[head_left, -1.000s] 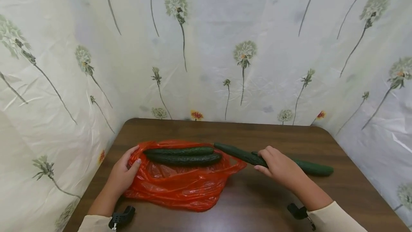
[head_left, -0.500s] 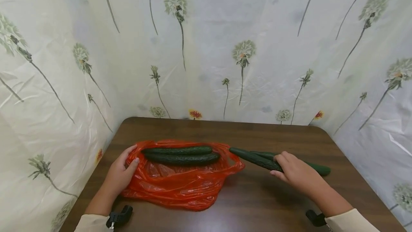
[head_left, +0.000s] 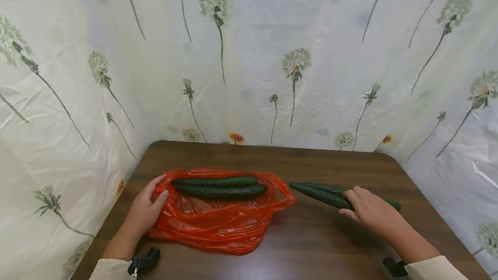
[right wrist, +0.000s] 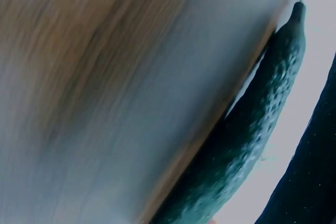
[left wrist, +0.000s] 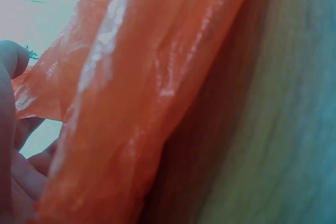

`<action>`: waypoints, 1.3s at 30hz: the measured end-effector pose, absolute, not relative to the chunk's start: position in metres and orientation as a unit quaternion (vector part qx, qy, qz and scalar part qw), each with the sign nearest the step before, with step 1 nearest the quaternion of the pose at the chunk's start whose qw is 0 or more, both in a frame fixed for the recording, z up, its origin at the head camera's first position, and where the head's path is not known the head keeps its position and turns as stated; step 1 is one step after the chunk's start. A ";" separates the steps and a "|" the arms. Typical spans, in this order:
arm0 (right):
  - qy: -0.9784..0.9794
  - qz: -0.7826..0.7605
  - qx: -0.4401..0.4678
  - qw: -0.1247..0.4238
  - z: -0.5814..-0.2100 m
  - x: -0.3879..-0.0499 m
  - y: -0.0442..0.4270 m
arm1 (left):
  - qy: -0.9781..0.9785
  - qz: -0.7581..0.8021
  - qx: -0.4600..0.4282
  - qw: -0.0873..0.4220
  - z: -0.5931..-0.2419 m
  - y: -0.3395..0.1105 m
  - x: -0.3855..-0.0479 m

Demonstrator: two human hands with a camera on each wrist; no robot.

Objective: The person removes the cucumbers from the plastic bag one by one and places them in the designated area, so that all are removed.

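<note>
My left hand (head_left: 145,208) holds the left rim of a thin red plastic bag (head_left: 218,232), thumb inside the mouth and fingers outside. Two dark green cucumbers lie side by side in the bag, a rear cucumber (head_left: 214,182) and a front cucumber (head_left: 223,192). To the right of the bag, my right hand (head_left: 375,215) grips a third cucumber (head_left: 320,195) around its right part, its tip pointing toward the bag's handle. Behind that one lies another cucumber (head_left: 395,205), partly hidden by the hand. The right wrist view shows the gripped cucumber's bumpy skin (right wrist: 257,124), but no fingers.
A brown wooden table (head_left: 311,245) carries everything. Behind and beside it hangs a pale curtain-like sheet (head_left: 253,55) printed with dandelions. Black wrist devices, such as the left wrist mount (head_left: 145,262), sit at both cuffs.
My right hand has drawn the gripped cucumber rightward, away from the bag's right side and alongside the other loose cucumber. The left hand still holds the bag's rim.
</note>
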State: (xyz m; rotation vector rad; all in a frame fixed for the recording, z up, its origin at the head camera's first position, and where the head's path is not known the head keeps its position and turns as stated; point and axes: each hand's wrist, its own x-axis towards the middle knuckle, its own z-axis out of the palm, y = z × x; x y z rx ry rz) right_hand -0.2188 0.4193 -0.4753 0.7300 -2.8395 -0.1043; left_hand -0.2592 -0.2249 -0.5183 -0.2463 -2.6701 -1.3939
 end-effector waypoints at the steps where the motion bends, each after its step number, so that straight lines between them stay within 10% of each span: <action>1: -0.964 -0.034 0.244 0.100 -0.477 -0.218 0.421 | -0.883 -0.459 -0.081 0.059 -0.518 -0.225 -0.259; 39: -0.976 -0.064 0.196 0.065 -0.502 -0.221 0.461 | -0.883 -0.462 -0.071 0.048 -0.518 -0.225 -0.260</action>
